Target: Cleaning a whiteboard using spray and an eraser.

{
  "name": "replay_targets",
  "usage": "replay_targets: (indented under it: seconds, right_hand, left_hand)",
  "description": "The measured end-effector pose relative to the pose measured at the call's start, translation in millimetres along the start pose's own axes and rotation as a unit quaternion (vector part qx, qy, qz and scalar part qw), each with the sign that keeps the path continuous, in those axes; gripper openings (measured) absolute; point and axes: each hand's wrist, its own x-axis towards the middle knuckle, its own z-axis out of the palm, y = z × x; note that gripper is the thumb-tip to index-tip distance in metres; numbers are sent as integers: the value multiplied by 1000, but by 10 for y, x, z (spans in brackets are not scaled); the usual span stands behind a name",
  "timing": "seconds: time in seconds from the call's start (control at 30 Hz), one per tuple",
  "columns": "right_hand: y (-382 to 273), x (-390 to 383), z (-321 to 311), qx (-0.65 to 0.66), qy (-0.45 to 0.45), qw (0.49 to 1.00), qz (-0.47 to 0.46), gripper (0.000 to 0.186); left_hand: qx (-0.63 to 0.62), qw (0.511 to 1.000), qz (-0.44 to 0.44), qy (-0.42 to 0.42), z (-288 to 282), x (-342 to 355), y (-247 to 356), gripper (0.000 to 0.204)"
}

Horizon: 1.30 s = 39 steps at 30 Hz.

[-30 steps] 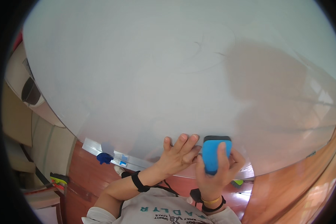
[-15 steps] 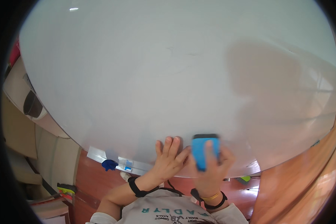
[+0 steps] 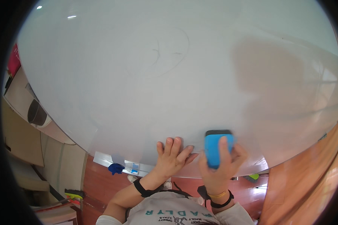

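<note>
A wide whiteboard (image 3: 139,101) fills most of the view, with faint curved grey marks (image 3: 157,52) on its upper middle part. My right hand (image 3: 223,163) grips a blue whiteboard eraser (image 3: 213,148) that has a dark felt side, and holds it against the lower part of the board. To its left, my left hand (image 3: 172,155) rests on the board with fingers stretched and slightly spread, holding nothing. Both wrists wear black bands, and a yellow bracelet circles the right one.
At the board's lower left edge sits a tray (image 3: 103,159) with a dark blue cloth-like item (image 3: 116,168). An orange curtain (image 3: 300,183) hangs at the right. Far left are a dark round container (image 3: 36,113) and cabinets; a green-and-black brush (image 3: 74,193) lies lower down.
My right hand has moved the eraser to the right, away from my left hand. My left hand stays on the board. The view has shifted slightly, and more of the curved marks shows.
</note>
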Motion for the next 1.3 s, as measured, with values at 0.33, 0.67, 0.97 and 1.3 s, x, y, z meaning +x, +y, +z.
replay_targets:
  seconds: [0.33,0.67,0.97,1.3]
  right_hand:
    - [-11,-111,22,29,-39,999,3,59]
    - [-8,-152,88,67,-68,995,-6,58]
    - [1,-128,11,46,-84,995,12,60]
    - [-7,31,-66,35,-61,997,15,51]
  left_hand:
    - [16,1000,8,-3,9,-4,-8,41]
    - [25,1000,10,6,44,-34,-37,37]
    - [30,999,12,-25,5,-25,-12,33]
    - [19,1000,-1,8,19,-20,-4,38]
